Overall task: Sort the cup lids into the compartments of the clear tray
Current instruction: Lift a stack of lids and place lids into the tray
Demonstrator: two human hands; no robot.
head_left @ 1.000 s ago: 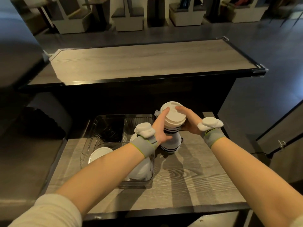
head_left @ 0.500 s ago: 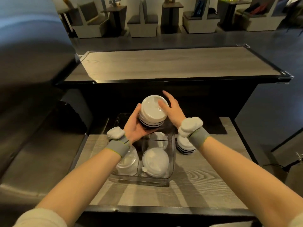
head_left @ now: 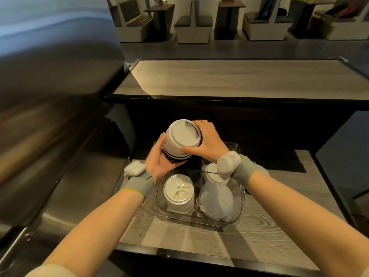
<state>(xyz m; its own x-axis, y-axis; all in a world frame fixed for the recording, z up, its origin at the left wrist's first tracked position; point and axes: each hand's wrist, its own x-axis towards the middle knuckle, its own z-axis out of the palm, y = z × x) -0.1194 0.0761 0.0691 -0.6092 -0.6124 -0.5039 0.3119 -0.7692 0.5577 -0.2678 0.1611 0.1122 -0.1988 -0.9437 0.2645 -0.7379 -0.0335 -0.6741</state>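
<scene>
Head view: left hand and right hand grip lid stack above far-left corner of clear tray.

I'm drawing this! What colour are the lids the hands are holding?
White, with dark bands round the stack of lids; head view shows it.

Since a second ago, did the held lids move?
Yes. The stack of lids moved left: it was right of the clear tray, now it is over its far-left corner.
</scene>
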